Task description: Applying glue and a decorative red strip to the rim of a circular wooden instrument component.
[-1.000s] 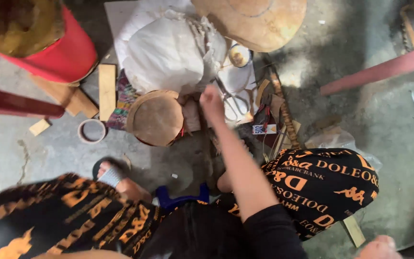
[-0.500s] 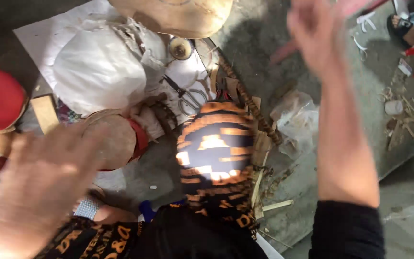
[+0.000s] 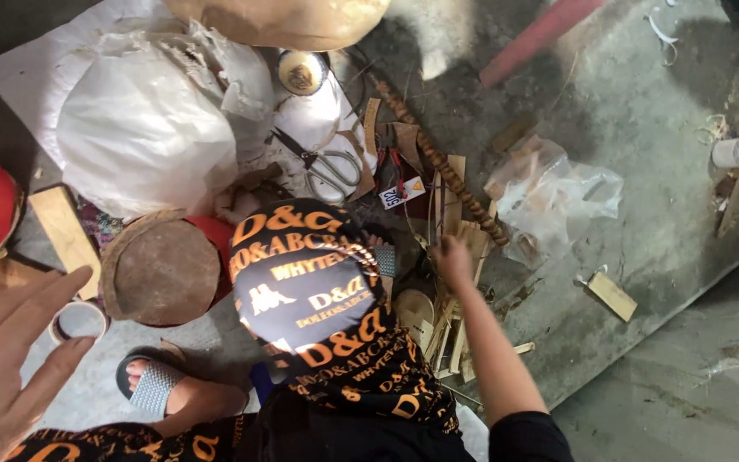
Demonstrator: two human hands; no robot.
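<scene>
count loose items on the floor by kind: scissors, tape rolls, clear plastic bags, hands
Steel scissors: 1
Tape rolls, white and cream: 2
Clear crumpled plastic bag: 1
Hands, left and right: 2
Total: 6

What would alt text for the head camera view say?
A seated person's right hand reaches into a pile of bamboo strips on a concrete floor, while the left hand hovers open near a tape roll. Scissors lie beyond.
</scene>
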